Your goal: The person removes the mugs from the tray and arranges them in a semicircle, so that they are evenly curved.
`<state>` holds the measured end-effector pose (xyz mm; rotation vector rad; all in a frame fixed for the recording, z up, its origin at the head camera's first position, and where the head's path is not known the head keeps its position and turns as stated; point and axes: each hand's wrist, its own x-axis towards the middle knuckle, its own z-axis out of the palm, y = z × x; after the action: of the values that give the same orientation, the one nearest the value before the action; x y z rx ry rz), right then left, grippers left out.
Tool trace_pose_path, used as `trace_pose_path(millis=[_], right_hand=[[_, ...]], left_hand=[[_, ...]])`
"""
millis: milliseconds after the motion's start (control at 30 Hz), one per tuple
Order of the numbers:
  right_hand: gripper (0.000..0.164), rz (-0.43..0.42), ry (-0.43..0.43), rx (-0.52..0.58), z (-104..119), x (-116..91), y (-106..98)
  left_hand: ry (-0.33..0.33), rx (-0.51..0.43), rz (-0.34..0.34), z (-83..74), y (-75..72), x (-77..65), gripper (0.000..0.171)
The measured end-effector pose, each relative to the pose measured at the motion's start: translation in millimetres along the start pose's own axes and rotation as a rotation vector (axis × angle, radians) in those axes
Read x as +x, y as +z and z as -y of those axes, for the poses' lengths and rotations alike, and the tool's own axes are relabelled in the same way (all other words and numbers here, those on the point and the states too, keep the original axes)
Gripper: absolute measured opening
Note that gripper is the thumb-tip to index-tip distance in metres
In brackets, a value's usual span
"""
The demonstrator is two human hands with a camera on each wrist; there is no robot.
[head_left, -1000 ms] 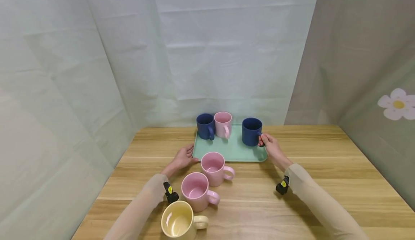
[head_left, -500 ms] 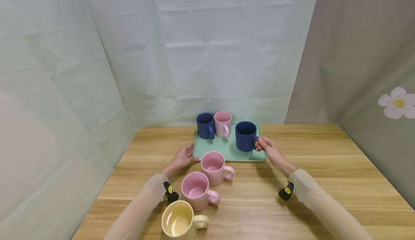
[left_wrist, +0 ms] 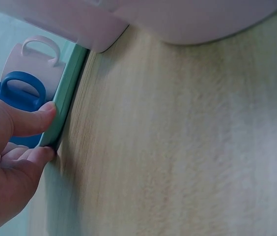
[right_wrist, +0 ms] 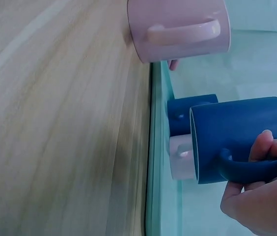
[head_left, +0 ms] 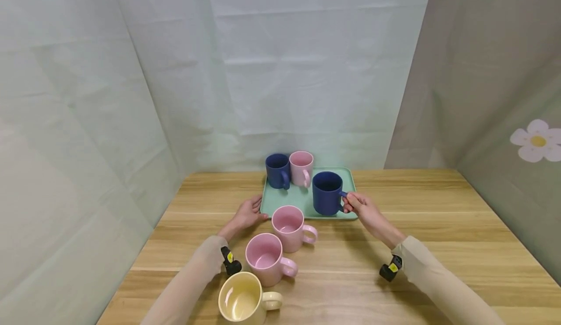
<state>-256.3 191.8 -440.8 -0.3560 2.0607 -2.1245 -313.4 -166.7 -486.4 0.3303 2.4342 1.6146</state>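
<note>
By its handle, my right hand [head_left: 365,214] grips a dark blue mug [head_left: 327,194], upright over the front right part of the pale green tray [head_left: 285,197]. In the right wrist view the blue mug [right_wrist: 241,140] seems slightly above the tray, though the gap is hard to judge. My left hand [head_left: 246,216] holds the tray's front left corner, thumb and fingers around the green rim [left_wrist: 65,93] in the left wrist view. Another blue mug [head_left: 276,173] and a pink mug [head_left: 300,166] stand side by side at the tray's back left.
In front of the tray, two pink mugs [head_left: 287,227] [head_left: 262,261] and a yellow mug [head_left: 241,298] form a slanting row on the wooden table [head_left: 350,286], handles to the right. They stand beside my left forearm. A light cloth [head_left: 307,71] hangs behind the table.
My right hand has brought the blue mug leftward and nearer to me over the tray. The tray's right end has shifted slightly left. My left hand stays at the corner.
</note>
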Motion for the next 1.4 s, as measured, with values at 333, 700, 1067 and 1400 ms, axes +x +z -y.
trace_pose_path(millis=[333, 700, 1067, 1400], right_hand=[[0.027, 0.044, 0.019, -0.007, -4.6, -6.8, 8.3], [0.028, 0.069, -0.014, 0.020, -1.4, -13.0, 13.3], [0.027, 0.111, -0.026, -0.026, -7.9, -18.2, 14.7], [0.028, 0.122, -0.029, -0.035, -11.3, -27.0, 14.6]], left_hand=[[-0.011, 0.007, -0.011, -1.2, 0.6, -1.2, 0.075], [0.017, -0.038, 0.006, 0.7, -0.8, -1.4, 0.075], [0.000, -0.048, 0.009, 1.2, -0.5, -0.6, 0.076], [-0.002, -0.032, 0.003, 2.3, 0.4, -0.7, 0.075]])
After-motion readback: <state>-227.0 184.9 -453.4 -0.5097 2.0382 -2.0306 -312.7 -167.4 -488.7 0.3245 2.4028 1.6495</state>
